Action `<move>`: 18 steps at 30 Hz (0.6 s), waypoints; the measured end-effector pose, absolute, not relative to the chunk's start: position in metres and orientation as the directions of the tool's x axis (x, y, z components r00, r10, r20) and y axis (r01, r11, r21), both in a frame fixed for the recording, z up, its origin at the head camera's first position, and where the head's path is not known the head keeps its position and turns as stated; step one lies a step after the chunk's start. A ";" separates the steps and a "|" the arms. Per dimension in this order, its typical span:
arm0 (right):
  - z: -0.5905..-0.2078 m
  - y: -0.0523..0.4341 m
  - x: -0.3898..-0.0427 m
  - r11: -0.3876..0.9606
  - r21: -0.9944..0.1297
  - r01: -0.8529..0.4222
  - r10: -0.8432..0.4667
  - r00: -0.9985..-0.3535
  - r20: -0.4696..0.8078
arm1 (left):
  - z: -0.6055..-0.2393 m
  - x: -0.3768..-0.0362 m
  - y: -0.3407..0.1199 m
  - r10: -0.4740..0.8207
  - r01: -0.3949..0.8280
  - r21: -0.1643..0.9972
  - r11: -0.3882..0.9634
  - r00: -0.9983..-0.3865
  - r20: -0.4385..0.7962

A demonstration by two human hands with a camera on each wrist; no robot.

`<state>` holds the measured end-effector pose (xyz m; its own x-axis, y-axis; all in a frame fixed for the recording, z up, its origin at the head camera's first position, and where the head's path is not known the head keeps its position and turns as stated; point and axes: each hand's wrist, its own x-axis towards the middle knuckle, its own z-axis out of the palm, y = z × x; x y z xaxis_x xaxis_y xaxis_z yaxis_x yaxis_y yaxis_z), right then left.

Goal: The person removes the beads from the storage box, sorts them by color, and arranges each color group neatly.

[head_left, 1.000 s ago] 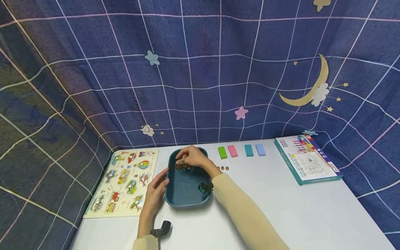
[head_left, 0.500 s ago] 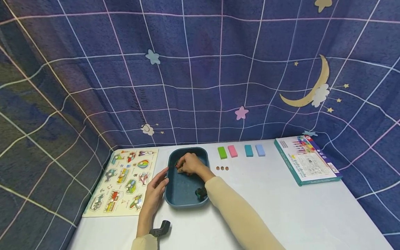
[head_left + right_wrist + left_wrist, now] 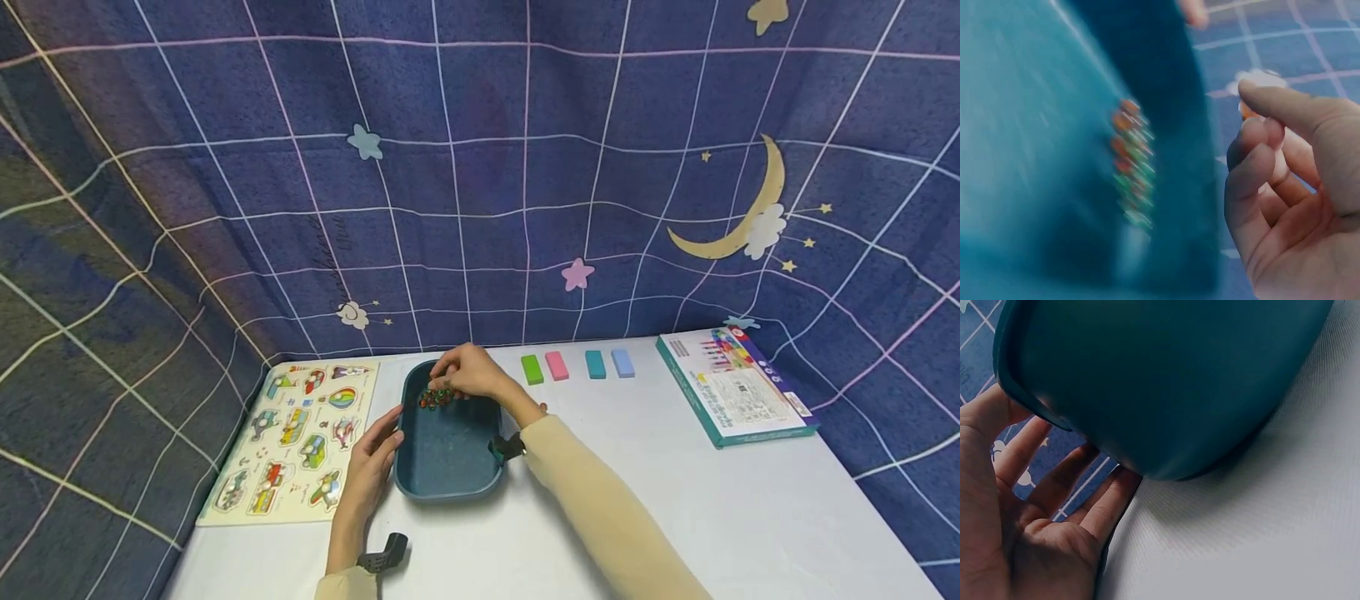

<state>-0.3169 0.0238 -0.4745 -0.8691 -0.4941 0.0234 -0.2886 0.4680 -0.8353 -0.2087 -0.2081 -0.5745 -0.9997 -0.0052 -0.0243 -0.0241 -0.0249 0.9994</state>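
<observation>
A dark teal plastic bin (image 3: 450, 467) stands in front of me on the table. Inside, against its back left, lies a small heap of shiny red and green beads (image 3: 437, 398), blurred in the right wrist view. My right hand (image 3: 471, 372) is over the back of the bin. Between its thumb and index fingertips it pinches a small orange bead (image 3: 1247, 113), mostly covered by the fingers. My left hand (image 3: 371, 458) rests along the bin's left side, its fingers extended and touching the wall near the rim.
A picture puzzle board (image 3: 300, 442) lies left of the bin. Green (image 3: 532, 369), pink (image 3: 557, 366), teal (image 3: 596, 364) and light blue blocks (image 3: 622, 363) line the back. A boxed set (image 3: 738, 387) lies at right. A small brown piece (image 3: 543, 407) shows beside my right wrist.
My right hand dipped into the bead heap, then rose toward the back of the bin with a bead. Its wrist now covers most of the small brown pieces. My left hand stays put.
</observation>
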 end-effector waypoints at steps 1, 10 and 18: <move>-0.471 0.033 -0.316 0.454 -0.840 -0.297 -0.489 -0.871 0.044 | -0.575 -0.208 -0.208 -0.009 -0.026 0.999 -0.026 -1.000 -0.026; -0.481 0.141 -0.296 0.440 -0.861 -0.255 -0.373 -0.924 0.084 | -0.575 -0.208 -0.205 -0.014 -0.043 0.999 -0.013 -0.999 -0.044; -0.533 0.203 -0.284 0.527 -0.829 -0.189 -0.313 -0.950 0.017 | -0.573 -0.208 -0.208 -0.023 -0.048 0.999 -0.019 -0.999 -0.048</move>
<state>-0.2838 0.2030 -0.5332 -0.9496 -0.3129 0.0171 -0.1885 0.5267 -0.8289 -0.2078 -0.2076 -0.5733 -0.9986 -0.0232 -0.0481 -0.0476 -0.0193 0.9987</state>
